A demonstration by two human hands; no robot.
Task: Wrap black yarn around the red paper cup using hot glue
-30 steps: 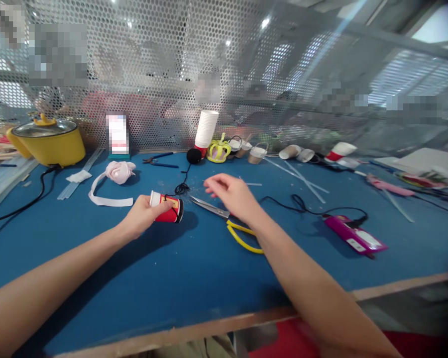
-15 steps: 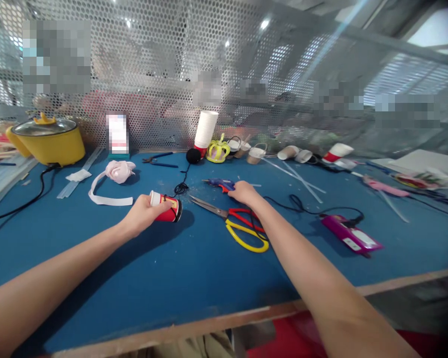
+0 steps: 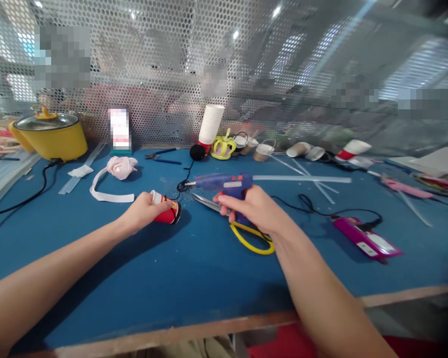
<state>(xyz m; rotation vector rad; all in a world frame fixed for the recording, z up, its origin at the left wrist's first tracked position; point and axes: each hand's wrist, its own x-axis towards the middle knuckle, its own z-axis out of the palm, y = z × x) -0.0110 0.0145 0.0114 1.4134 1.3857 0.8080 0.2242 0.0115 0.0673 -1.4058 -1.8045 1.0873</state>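
My left hand (image 3: 142, 213) is closed round a small red and white paper cup (image 3: 168, 211) that lies on its side on the blue table (image 3: 194, 278), with a black cord looped at its rim. My right hand (image 3: 252, 209) grips a blue glue gun (image 3: 224, 184) by the handle, lifted above the table. Its nozzle points left toward the cup, and a clear glue stick (image 3: 302, 179) sticks out of its back to the right. Yellow-handled scissors (image 3: 242, 231) lie under that hand.
A yellow cooker (image 3: 50, 134) stands at the back left, with a pink fabric flower on a white band (image 3: 117, 171) nearby. A stack of white cups (image 3: 211, 124), a yellow crown, small baskets and pliers line the mesh wall. A magenta device (image 3: 366, 238) with a black cable lies right.
My right hand reached past the scissors, took hold of the blue glue gun and lifted it, nozzle toward the cup. The left hand stayed on the cup.
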